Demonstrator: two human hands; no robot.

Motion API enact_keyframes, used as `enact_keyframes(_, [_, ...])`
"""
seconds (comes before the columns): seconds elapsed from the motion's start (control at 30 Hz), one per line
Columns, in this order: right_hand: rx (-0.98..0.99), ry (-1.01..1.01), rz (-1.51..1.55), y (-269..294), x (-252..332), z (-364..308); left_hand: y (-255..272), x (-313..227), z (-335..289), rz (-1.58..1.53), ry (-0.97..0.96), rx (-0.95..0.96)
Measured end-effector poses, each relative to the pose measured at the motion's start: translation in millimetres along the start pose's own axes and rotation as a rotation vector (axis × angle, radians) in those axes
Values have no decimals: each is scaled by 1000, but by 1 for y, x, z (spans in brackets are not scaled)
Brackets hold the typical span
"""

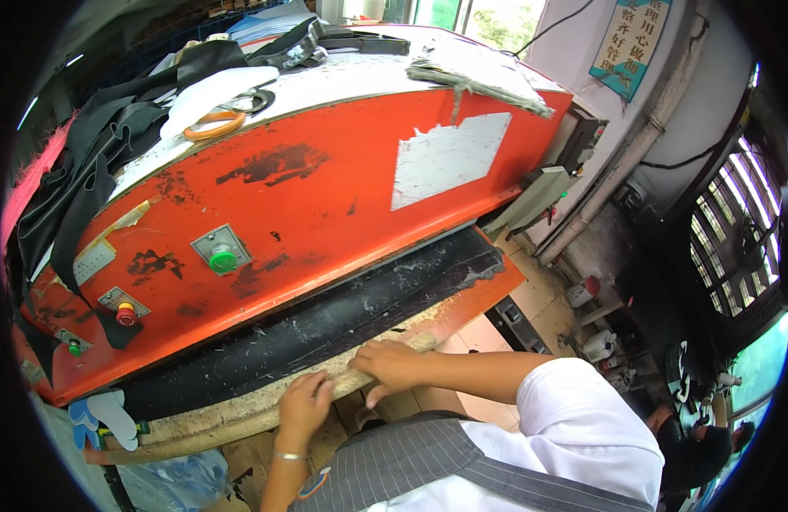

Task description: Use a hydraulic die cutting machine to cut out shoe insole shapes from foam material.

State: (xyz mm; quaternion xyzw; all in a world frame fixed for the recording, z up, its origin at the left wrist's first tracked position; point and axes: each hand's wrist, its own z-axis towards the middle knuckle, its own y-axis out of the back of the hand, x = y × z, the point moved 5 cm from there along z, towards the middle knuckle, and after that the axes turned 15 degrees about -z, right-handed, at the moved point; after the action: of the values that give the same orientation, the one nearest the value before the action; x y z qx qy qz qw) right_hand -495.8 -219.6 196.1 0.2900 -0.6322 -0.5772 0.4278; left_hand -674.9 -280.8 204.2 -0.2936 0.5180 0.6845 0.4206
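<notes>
Big scuffed red metal machine (326, 196), dusty long black sheet (266, 358) along its base, worn tan surface (240, 412) right in front. Crumpled clear plastic bag (176, 478) below left, can't make out the contents. Right hand (390, 364) half open over the surface's front edge, left hand (304, 407) loosely curled there, can't tell if it's gripping. Small white tub with red top (582, 293) off right, insides hidden.

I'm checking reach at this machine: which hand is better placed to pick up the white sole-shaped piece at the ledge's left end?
Probably the left hand: it is nearer the white sole-shaped piece, while the right hand is farther right along the ledge.
</notes>
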Motion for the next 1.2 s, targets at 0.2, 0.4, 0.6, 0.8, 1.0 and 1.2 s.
enact_keyframes(0.2, [-167, -305, -102, -14, -6, -34, -51, -24, -4, 318, 36, -4])
enact_keyframes(0.4, [-207, -291, -123, -22, -6, -56, -75, -20, -19, 352, 90, -81])
enact_keyframes(0.6, [-38, -108, 234, -42, -19, -116, -103, -25, -34, 389, 487, 385])
enact_keyframes(0.8, [-542, -284, 95, 7, -111, -136, -175, -66, 25, -37, -201, 117])
enact_keyframes(1.0, [-481, 140, 40, -34, -126, -146, -223, -46, 36, 230, -100, 181])
enact_keyframes(1.2, [-459, 270, 214, -28, -122, -153, -228, -54, 27, 109, -244, 161])
